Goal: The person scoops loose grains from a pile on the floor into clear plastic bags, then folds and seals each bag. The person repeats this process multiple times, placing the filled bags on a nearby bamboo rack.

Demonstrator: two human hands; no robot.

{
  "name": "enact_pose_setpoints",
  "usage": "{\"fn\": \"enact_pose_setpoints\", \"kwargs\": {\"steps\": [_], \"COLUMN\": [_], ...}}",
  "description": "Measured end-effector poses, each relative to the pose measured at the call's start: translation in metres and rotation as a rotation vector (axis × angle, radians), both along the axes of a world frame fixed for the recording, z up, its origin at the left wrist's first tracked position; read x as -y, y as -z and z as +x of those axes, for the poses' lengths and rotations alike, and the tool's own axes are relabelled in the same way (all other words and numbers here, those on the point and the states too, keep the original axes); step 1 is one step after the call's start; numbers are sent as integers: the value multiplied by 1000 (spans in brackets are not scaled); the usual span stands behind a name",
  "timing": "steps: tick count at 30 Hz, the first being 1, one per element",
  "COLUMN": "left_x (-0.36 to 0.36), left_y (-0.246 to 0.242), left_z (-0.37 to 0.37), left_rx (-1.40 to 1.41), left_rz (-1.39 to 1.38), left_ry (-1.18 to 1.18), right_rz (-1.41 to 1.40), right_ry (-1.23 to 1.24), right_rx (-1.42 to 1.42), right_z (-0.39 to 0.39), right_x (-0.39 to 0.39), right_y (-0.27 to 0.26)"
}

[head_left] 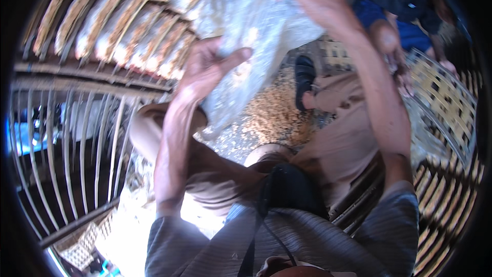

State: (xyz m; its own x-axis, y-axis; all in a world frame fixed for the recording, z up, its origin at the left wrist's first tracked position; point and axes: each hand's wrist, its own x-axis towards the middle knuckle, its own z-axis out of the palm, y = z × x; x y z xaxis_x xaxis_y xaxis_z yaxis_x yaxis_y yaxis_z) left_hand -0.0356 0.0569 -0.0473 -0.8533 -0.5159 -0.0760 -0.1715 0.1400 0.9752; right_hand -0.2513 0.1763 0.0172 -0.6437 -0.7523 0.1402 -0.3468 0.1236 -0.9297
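Note:
In front of me hangs a crumpled sheet of clear plastic (pixel 265 19). My right hand (pixel 321 2) grips it near the top of the view, with its fingertips bunched against the film. Lower and to the left, my left hand (pixel 203 65) is at the sheet's left edge. Its thumb stretches across the front of the plastic, while its other fingers are mostly hidden, so I cannot tell whether they pinch the film. The sheet's lower end trails down past my left wrist toward my knee.
A slatted rack (pixel 111 27) with pale material between its slats stands at upper left, above vertical bars (pixel 80 142). Light-brown crumbs (pixel 276 111) cover the floor between my legs. At right, another person (pixel 396 19) sits near a woven lattice panel (pixel 446 96); more slats (pixel 442 200) lie below.

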Motion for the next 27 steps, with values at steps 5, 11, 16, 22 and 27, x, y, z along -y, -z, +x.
{"fn": "enact_pose_setpoints", "kwargs": {"steps": [5, 11, 16, 22, 27], "left_x": [3, 8, -3, -1, 3], "left_y": [8, 15, 12, 6, 15], "left_z": [5, 3, 2, 6, 6], "left_rx": [5, 5, 7, 70, 52], "left_rz": [14, 46, 30, 35, 9], "left_ry": [-15, 15, -5, -76, 0], "right_rz": [-6, -102, -39, -108, -257], "right_ry": [-35, 74, 130, -1, 22], "right_rx": [-143, -44, -23, 214, 214], "right_z": [-6, -3, 15, -3, 0], "right_x": [0, -4, -3, -6, 3], "right_y": [19, 4, -6, -9, 0]}}
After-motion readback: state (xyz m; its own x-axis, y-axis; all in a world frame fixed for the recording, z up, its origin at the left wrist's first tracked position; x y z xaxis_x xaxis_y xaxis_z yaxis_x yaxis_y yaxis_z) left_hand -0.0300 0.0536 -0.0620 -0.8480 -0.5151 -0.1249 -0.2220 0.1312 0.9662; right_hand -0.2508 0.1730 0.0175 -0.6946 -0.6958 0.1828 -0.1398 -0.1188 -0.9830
